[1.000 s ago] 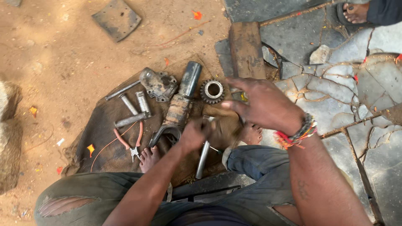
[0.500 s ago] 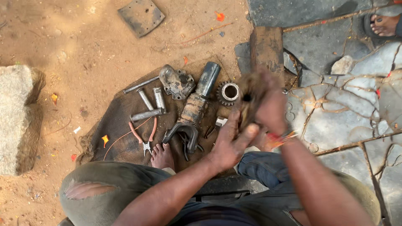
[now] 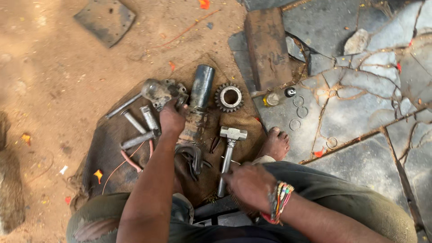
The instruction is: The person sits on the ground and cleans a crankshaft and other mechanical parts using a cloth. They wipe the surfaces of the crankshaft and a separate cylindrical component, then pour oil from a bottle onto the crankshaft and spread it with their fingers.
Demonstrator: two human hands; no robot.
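Landmark is the toothed gear [image 3: 229,97] on the brown sacking [image 3: 108,139]. Half a sec ago both hands were bunched together just below-right of the gear; now they've split. The left hand [image 3: 172,119] has gone over to the grey metal casting w/ a long rod [image 3: 158,91], left of the gear past the dark steel cylinder [image 3: 201,86], and its fingers curl onto the casting's lower edge, prob. gripping it, though the fingertips are hidden. The right hand [image 3: 248,185] has dropped well below the gear and is closed round the foot of the hammer [image 3: 228,153] handle (head points up toward the gear, lying flat). So the work has moved from that central huddle to two separate pieces. Loose pins [image 3: 143,120] and red-handled pliers [image 3: 135,159] lie further left, untouched.
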